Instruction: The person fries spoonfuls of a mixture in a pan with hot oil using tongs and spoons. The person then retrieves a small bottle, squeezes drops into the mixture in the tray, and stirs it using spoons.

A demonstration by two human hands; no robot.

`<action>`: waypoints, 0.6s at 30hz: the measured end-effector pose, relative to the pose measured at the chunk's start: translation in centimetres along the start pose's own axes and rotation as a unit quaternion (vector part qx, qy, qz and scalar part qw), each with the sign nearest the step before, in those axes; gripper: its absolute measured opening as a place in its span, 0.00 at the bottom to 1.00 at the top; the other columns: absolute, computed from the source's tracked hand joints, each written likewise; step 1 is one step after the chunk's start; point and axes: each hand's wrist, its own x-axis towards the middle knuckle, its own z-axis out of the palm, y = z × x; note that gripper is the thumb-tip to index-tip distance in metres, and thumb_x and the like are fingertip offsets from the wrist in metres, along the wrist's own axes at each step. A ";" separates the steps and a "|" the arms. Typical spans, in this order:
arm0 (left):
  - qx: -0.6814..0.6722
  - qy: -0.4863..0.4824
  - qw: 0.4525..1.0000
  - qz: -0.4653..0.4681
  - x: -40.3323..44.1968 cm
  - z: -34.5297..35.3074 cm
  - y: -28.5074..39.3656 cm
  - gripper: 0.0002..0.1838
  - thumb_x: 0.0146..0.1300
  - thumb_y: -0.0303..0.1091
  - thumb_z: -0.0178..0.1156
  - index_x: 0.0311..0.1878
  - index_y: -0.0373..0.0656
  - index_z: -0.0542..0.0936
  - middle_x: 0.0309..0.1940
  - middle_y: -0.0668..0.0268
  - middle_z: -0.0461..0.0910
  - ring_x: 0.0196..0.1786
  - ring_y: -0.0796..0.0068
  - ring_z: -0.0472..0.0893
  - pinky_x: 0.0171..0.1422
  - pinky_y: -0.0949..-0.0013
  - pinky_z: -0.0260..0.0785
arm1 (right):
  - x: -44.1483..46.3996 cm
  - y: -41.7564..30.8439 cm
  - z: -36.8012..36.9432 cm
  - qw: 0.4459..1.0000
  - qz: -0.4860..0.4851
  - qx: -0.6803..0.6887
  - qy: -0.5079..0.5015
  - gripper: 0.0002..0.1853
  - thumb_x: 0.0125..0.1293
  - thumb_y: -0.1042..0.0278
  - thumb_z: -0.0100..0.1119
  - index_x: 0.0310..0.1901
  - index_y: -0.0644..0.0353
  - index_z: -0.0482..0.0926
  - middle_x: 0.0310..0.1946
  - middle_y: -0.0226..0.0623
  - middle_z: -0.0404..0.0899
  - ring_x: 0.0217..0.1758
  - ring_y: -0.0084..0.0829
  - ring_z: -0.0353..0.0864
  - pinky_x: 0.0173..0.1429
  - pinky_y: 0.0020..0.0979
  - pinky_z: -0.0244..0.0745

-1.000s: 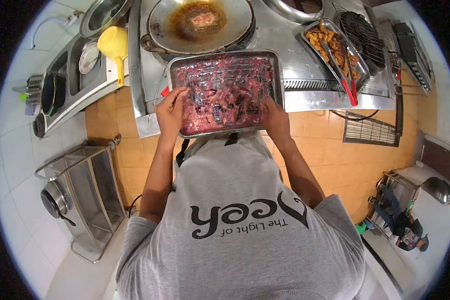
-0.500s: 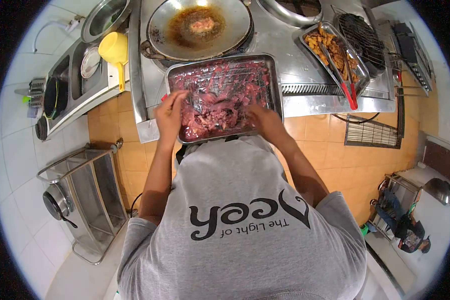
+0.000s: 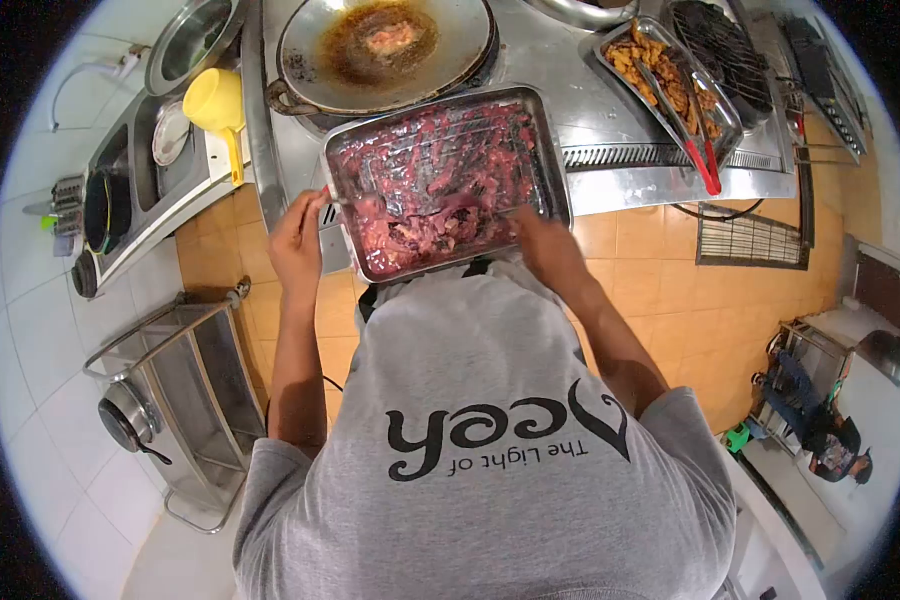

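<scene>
A metal tray (image 3: 556,172) of raw red meat pieces (image 3: 440,180) lies in front of my body, close to the wok. At its left rim my left hand (image 3: 297,240) has its fingers closed round a red-handled utensil, whose metal part reaches in over the rim; its kind is not clear. Over the lower right of the tray, my right hand (image 3: 552,252) is closed, with a thin metal piece showing at its fingertips above the meat. What that piece belongs to is hidden by the fingers.
Behind the tray stands a wok (image 3: 310,75) with brown oil and a pale piece in it. To the right are a tray of cooked pieces (image 3: 625,55) with red-handled tongs (image 3: 705,165) and a grill rack (image 3: 715,50). A yellow dipper (image 3: 213,100) sits by the sink; a person (image 3: 820,420) is far right.
My left hand has moved left and down from above the tray to the red handle at its rim. My right hand has shifted slightly right. The tray is turned a little.
</scene>
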 end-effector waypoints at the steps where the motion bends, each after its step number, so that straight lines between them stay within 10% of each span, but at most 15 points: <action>1: 0.012 -0.008 1.000 0.009 -0.6 -0.3 0.1 0.08 0.65 0.26 0.52 0.42 0.34 0.78 0.33 0.70 0.80 0.37 0.84 0.77 0.42 0.80 0.67 | -0.5 0.1 -0.5 0.999 0.033 -0.018 -0.007 0.11 0.62 0.74 0.42 0.46 0.58 0.68 0.30 0.57 0.77 0.35 0.54 0.79 0.39 0.50 0.73; 18: -0.199 0.127 0.943 -0.233 -5.3 2.8 -3.0 0.10 0.65 0.30 0.55 0.43 0.33 0.76 0.37 0.61 0.81 0.35 0.81 0.78 0.41 0.76 0.74 | 2.0 -2.7 4.9 0.986 -0.073 0.152 0.003 0.08 0.61 0.74 0.46 0.42 0.62 0.65 0.33 0.56 0.76 0.38 0.57 0.76 0.40 0.53 0.70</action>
